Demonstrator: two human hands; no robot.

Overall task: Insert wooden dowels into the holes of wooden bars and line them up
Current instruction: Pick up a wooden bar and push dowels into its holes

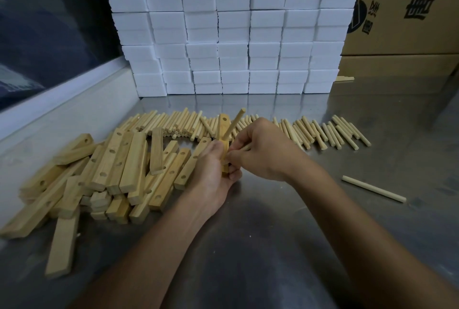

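Note:
My left hand (213,174) grips a wooden bar (224,122) held nearly upright, its lower half hidden in my fingers. One dowel (236,122) sticks out of the bar's middle, slanting up to the right. My right hand (260,149) pinches a second dowel (244,147) whose tip meets the bar lower down. A heap of drilled bars (119,167) lies on the left of the steel table (273,221). Several loose dowels (310,132) lie in a row behind my hands.
A wall of white foam blocks (231,30) stands at the back. Cardboard boxes (402,10) sit at the back right. A single dowel (373,188) lies alone on the right. A white ledge (62,95) runs along the left edge.

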